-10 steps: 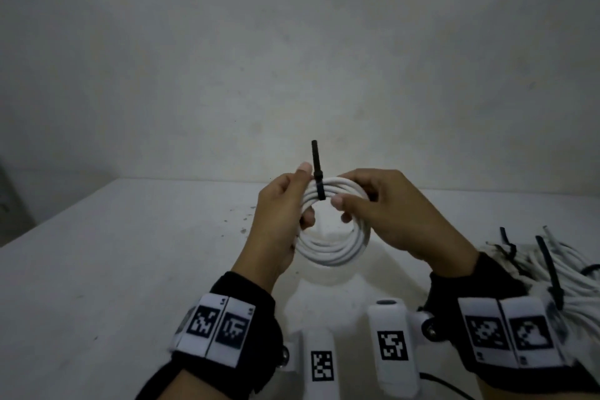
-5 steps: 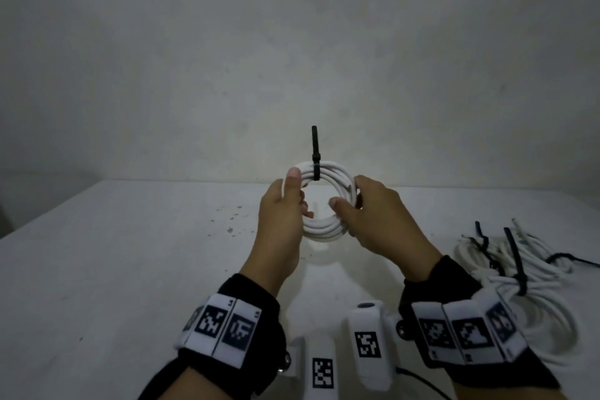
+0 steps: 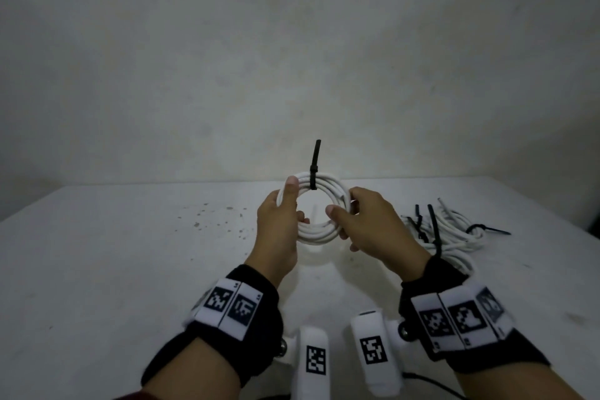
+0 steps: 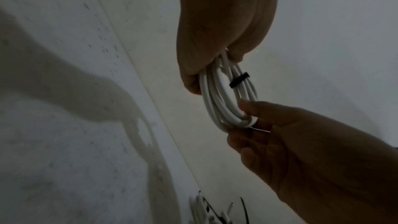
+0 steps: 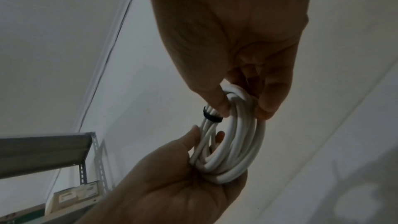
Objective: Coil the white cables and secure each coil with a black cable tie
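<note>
The left hand [image 3: 277, 230] grips the left side of the cable coil [image 3: 319, 230], with the thumb laid up along the outer turns and the other fingers curled through the opening from behind. The right hand [image 3: 373, 227] grips the right side of the coil, with the thumb pressed on the inner edge and the fingers wrapped round the outer turns; in the right wrist view these fingertips [image 5: 267, 108] pinch the bundle against the thumb. Both hands are closed on the coil and hold it upright above the table [image 3: 113, 269], clear of its surface. The coil is a round loop of several turns of smooth white cable with a round cross-section, the turns lying close together. A cable tie [image 3: 314, 172], a flat black plastic strip, is cinched round the top of the coil between the two hands, and its free tail stands straight up from the coil. To the right of the coil, on the table, lies a pile of cables [image 3: 451, 234], white and loosely looped, with several black ties [image 3: 435, 227] on it whose tails stick out at angles. The table is matt white with dark specks to the left of the coil. Behind the coil is a plain pale wall [image 3: 292, 42]. Each wrist carries a black band [image 3: 259, 302] with square printed black-and-white markers.
</note>
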